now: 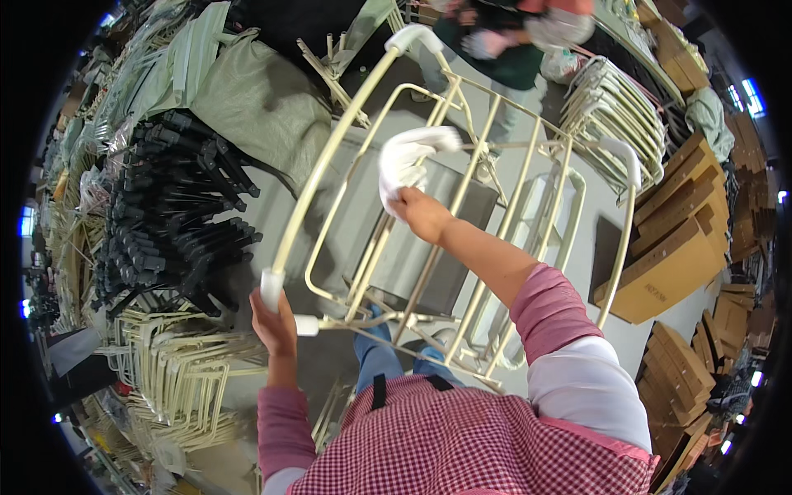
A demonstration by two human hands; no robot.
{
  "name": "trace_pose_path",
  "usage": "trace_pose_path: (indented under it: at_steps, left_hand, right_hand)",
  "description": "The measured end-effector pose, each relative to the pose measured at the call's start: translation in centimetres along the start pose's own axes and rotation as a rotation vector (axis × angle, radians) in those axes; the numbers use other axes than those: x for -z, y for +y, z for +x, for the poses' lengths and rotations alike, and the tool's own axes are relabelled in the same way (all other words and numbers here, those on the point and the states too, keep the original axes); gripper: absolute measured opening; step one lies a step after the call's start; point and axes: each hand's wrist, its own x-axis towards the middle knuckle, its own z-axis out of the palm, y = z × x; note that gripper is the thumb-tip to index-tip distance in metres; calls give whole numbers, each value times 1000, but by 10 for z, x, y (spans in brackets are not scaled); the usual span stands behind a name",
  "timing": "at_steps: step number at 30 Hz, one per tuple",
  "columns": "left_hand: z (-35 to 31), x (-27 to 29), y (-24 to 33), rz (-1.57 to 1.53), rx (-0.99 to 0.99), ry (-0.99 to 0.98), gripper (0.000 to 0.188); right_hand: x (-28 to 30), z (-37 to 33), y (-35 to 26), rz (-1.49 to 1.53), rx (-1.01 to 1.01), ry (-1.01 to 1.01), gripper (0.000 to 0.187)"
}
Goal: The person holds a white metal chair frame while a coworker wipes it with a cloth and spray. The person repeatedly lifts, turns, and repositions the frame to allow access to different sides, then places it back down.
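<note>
A cream tubular metal frame with several crossbars stands tilted in front of me. White sleeves cover its corners. At the near left corner, my left hand is closed around the frame by a white sleeve. My right hand reaches over the bars, its fingers closed on a white cloth. The cloth is bunched and blurred at its far end, above the inner bars. Whether it touches a bar, I cannot tell.
Beneath the frame is a grey box-like surface. Black parts and cream bent tubes are piled at left, with a grey-green sheet behind. Stacked frames and cardboard boxes line the right. Another person stands beyond.
</note>
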Motion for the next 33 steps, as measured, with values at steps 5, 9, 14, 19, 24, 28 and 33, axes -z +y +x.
trace_pose_path:
  at_steps: [5, 9, 14, 19, 24, 28, 33]
  left_hand:
    - [-5, -10, -19, -87, -11, 40, 36]
    - [2, -7, -18, -101, -152, 35, 35]
    - [9, -8, -17, -162, -173, -8, 36]
    - [7, -5, -19, -168, -239, 33, 40]
    - [7, -7, -22, -184, -195, 44, 40]
    - [8, -13, -22, -196, -215, 6, 37]
    - [13, -8, -16, -273, -388, 74, 33]
  right_hand:
    - [59, 72, 52, -71, -352, 186, 25]
    - [24, 56, 59, -335, 253, 130, 32]
    - [33, 73, 58, 8, -340, 208, 27]
    - [17, 61, 61, -170, 11, 160, 22]
    - [11, 57, 46, -190, -64, 146, 31]
    - [29, 73, 25, -595, -210, 246, 30]
    - [-31, 0, -14, -328, 356, -95, 28]
